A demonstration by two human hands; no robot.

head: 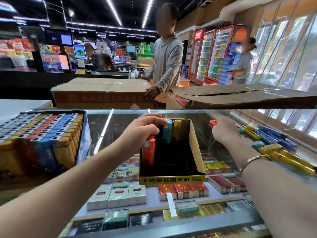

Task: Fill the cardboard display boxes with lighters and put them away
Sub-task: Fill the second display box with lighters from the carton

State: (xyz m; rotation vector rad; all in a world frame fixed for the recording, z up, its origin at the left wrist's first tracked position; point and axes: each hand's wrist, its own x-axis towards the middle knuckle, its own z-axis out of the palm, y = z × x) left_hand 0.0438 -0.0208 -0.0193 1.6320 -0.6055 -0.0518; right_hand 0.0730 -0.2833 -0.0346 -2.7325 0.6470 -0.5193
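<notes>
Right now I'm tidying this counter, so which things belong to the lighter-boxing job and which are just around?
Job:
- yellow display box
- lighters in it
- full lighter box
- loose lighters
- red lighter in right hand
- left hand

Around:
- cigarette packs under glass
- cardboard cartons
- drink fridges

The yellow front strip (172,179) of the cardboard display box (195,152) reads roughly 卡通国标明火机. Red lettering on the big carton (99,93) at 11 o'clock is too blurry to read.
</notes>
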